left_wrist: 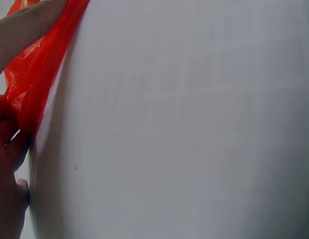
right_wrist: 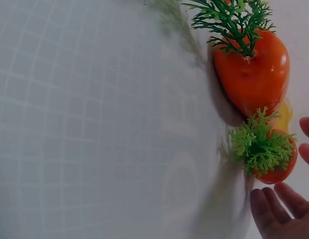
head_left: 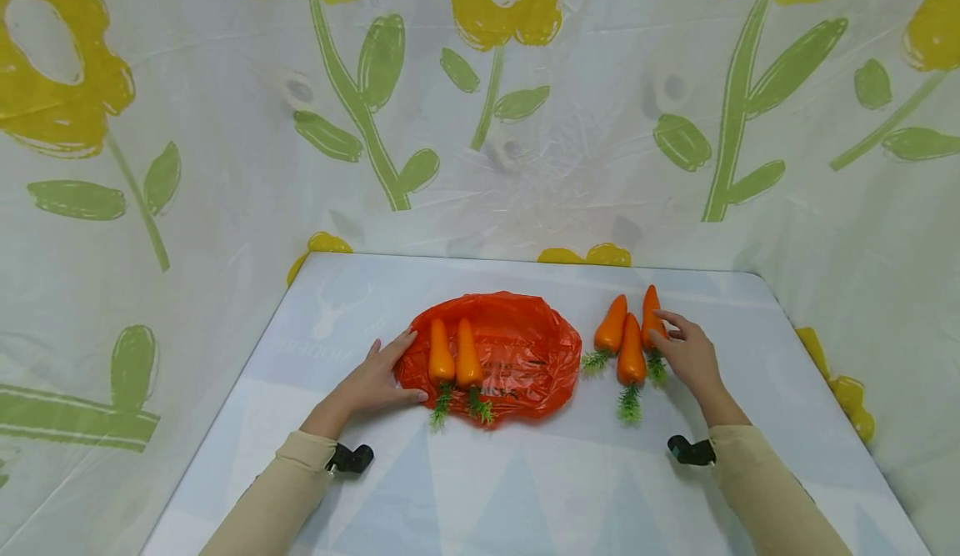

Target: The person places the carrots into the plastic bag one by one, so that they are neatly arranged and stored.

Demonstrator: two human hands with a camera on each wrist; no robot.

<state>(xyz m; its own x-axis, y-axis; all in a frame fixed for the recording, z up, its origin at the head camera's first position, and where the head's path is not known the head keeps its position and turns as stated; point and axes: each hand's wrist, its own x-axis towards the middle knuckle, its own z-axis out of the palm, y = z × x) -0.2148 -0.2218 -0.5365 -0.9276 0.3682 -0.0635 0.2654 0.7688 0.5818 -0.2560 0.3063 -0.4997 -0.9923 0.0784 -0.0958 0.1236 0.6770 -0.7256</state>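
Note:
A red plastic bag lies spread on the table, and two orange toy carrots with green tops lie on its left part. My left hand rests at the bag's left edge, fingers spread and thumb straight. In the left wrist view that thumb lies against the red plastic. To the right of the bag is a group of three carrots. My right hand reaches around the rightmost carrot. In the right wrist view a small gap shows between its fingertips and that carrot's body.
The pale table has a faint printed pattern. A curtain with yellow flowers hangs behind and along both sides. Each wrist carries a small black camera.

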